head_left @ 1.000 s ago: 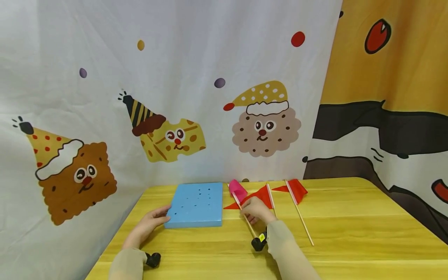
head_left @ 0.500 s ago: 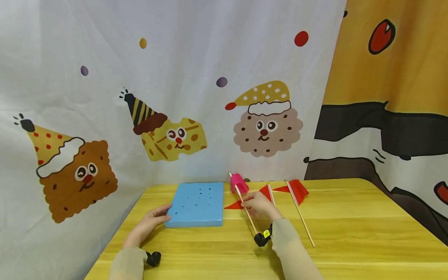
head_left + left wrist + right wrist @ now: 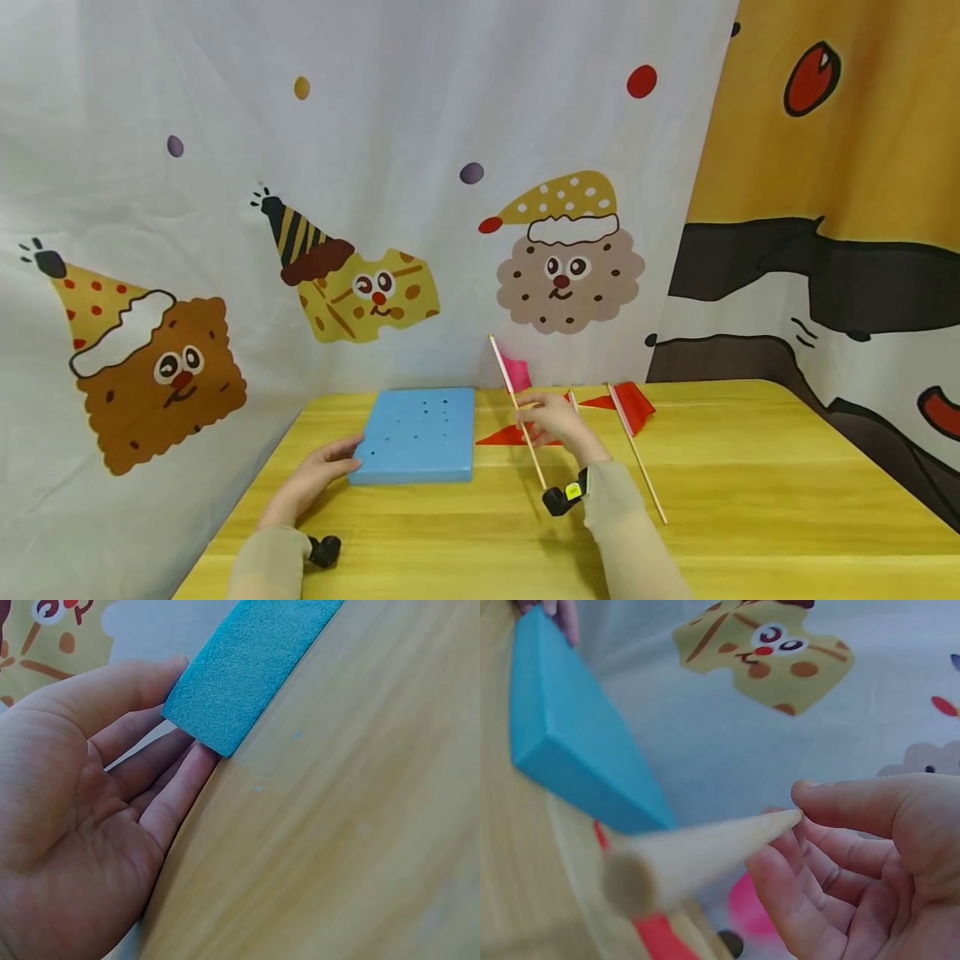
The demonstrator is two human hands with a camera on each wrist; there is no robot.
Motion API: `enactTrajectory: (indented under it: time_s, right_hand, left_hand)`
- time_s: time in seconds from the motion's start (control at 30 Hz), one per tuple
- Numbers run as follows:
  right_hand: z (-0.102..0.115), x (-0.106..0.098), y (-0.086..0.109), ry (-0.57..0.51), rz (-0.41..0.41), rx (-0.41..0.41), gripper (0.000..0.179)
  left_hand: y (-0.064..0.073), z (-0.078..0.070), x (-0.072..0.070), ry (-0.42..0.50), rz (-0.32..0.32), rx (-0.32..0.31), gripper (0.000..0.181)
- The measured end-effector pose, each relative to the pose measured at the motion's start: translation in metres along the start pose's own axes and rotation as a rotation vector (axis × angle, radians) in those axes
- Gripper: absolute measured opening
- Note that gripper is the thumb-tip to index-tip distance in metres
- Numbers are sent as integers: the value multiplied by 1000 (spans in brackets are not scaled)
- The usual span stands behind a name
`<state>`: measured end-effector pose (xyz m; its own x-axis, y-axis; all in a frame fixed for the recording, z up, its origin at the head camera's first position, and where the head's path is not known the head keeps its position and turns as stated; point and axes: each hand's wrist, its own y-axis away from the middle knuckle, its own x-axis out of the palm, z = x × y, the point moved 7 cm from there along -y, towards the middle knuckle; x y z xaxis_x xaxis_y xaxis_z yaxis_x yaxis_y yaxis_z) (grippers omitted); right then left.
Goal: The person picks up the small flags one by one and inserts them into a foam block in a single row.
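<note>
A yellow wood-grained table [image 3: 435, 546] spreads before you, backed by a pale curtain [image 3: 390, 117] printed with cartoon snacks in party hats; to the right the print turns orange and black. Your left hand [image 3: 315, 475] rests loosely extended fingers against the left edge of a blue board [image 3: 420, 454] dotted with holes. Your right hand [image 3: 553, 422] pinches the stick of a pink flag [image 3: 517, 374], tilted above the table near two red flags [image 3: 635, 408].

- Left hand [image 3: 315, 473]: wearer's 11 o'clock, fingers extended, thumb spread apart.
- Right hand [image 3: 557, 423]: 1 o'clock, thumb and fingertips pinching.
- Right forearm [image 3: 628, 525]: angled toward 11.
</note>
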<state>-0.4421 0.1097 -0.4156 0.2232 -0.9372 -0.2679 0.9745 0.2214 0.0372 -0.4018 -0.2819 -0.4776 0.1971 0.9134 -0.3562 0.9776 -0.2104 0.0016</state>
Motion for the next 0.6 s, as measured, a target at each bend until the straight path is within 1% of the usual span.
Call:
enactTrajectory:
  time_s: [0.1,0.23,0.5,0.6]
  right_hand:
    - [13,0,1,-23,9,-32,38]
    - [27,5,2,-65,37,-47,39]
    - [51,19,-1,-104,86,-100,34]
    - [57,25,-4,-114,88,-125,31]
  left_hand:
    - [2,-1,-1,-8,-10,17,63]
    - [1,-2,-1,-12,-9,27,63]
    - [1,-2,2,-1,-39,14,60]
    - [2,-2,1,-6,-49,9,59]
